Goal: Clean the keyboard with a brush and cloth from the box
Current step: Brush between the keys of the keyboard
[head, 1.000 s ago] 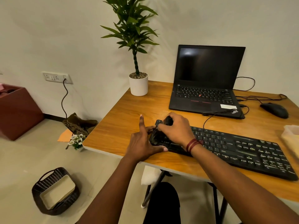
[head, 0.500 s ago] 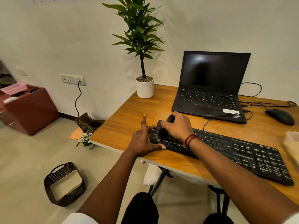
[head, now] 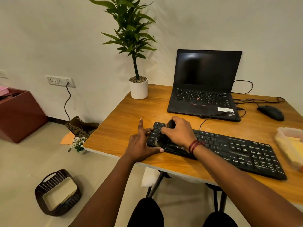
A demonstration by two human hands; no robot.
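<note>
At the lower left of the frame a woven basket (head: pixel 57 192) is seen on the floor, well apart from the work. Just past the front edge of the desk (head: pixel 114 128), the left hand (head: pixel 141 145) is laid flat with fingers straight and spread. Its thumb is set along the front edge of the keyboard (head: pixel 229 149) and its fingertips touch the keyboard's left end, a placing judged to stop the keyboard sliding.

The right hand (head: pixel 178 131) is curled round a dark brush (head: pixel 170 124), whose blurred bristles appear to be set on the leftmost keys. Brushing is therefore taken to be the step in hand. The key rows toward the lower right are uncovered, so open room is offered for further strokes.

At the right edge of the frame the box (head: pixel 287 130) is seen near the keyboard's other end, with what is judged to be the yellow cloth (head: pixel 295 145) inside it. Farther back, a laptop (head: pixel 205 89), a mouse (head: pixel 270 113) and a potted plant (head: pixel 138 87) are stood well clear. Only a cable (head: pixel 206 118) lies close behind the right hand.
</note>
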